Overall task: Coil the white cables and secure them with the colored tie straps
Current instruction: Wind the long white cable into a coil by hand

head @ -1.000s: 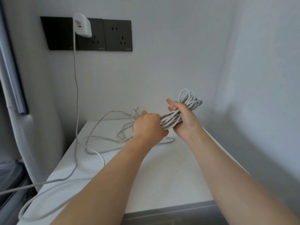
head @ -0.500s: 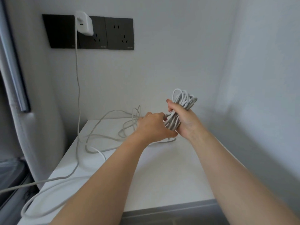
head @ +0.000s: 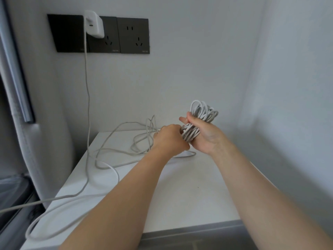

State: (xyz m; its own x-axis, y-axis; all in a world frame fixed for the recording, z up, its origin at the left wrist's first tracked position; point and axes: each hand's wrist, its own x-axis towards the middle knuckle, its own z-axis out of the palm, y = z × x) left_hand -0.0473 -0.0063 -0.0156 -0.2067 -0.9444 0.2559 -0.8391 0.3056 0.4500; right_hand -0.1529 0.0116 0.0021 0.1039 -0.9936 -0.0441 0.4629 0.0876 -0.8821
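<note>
Presently, my right hand (head: 203, 137) grips the coil (head: 204, 110) round its middle, with the thumb across the top and the palm turned towards me. A cluster of loops stands up above the fist, and the bunched strands show below the thumb. The coil is held in the air over the far part of the worktop (head: 189, 195), near the back wall.

My left hand (head: 170, 139) is closed, knuckles up, and touches the coil's left side just beside the right hand. Its fingers curl round the cable (head: 115, 160) where the loose run meets the coil. The back of the hand hides the fingertips.

From the left hand the cable lies uncoiled. It forms a tangle of small loops on the far worktop, then wide curves sweeping towards the near left. One large loop hangs over the near left corner, and one strand leaves the view at the left edge.

Another strand climbs the wall to a white charger (head: 94, 24). The charger is plugged into the dark socket panel (head: 133, 36).
</note>
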